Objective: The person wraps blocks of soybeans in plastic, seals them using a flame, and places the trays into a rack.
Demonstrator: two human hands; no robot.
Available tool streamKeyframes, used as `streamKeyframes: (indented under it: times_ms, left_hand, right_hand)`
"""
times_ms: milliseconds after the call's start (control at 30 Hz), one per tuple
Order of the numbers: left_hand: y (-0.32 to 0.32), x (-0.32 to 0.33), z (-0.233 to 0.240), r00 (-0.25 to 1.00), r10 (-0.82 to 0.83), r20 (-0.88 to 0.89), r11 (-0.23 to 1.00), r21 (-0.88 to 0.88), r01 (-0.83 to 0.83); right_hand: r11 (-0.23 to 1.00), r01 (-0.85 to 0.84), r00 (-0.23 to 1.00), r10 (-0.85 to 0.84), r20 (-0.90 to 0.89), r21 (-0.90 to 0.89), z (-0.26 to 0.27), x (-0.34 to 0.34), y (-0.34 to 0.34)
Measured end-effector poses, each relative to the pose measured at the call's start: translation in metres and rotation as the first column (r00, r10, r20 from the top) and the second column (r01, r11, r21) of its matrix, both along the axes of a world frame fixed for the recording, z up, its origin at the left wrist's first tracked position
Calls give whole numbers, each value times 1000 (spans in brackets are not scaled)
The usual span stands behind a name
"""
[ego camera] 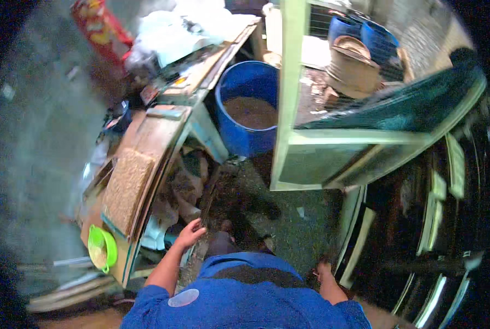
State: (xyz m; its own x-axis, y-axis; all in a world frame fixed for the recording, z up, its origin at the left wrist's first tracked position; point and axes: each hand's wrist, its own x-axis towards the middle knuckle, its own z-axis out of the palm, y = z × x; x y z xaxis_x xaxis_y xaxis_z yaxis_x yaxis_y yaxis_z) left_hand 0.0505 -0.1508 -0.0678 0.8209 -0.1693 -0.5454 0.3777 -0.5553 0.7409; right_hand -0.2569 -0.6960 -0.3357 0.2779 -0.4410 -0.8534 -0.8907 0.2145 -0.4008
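My left hand [192, 233] hangs in the air with its fingers apart and nothing in it. It is nearest to the side of a worktable, where pale cloth-like material [186, 205] shows below the top. My right hand [324, 270] is low by my right side, small and blurred, so its grip does not show clearly. Boards with a rough tan face [127, 191] lie stacked on the table. Near the table's close end is a bright green plastic basin [112, 249] with pale contents. Ahead stands a blue plastic drum [245, 140], partly filled with brown loose material.
A pale green frame [288, 103] with panels juts in at right, its lower corner over the dark floor [306, 222]. Blurred slats or boards [432, 218] stand at the right. Beyond the frame are a tan container [352, 74] and blue drums [378, 39]. White bags [175, 33] lie at the back.
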Motion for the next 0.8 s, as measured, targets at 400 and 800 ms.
streamKeyframes:
  times_ms: [400, 800]
  left_hand:
    - [168, -137, -41, -19, 999, 44, -10, -212, -977]
    - [205, -101, -1, -244, 969, -40, -242, -357, -902]
  right_hand:
    - [523, -826, 461, 842, 280, -211, 7, 309, 85]
    - [581, -774, 622, 625, 472, 250, 248, 545, 408]
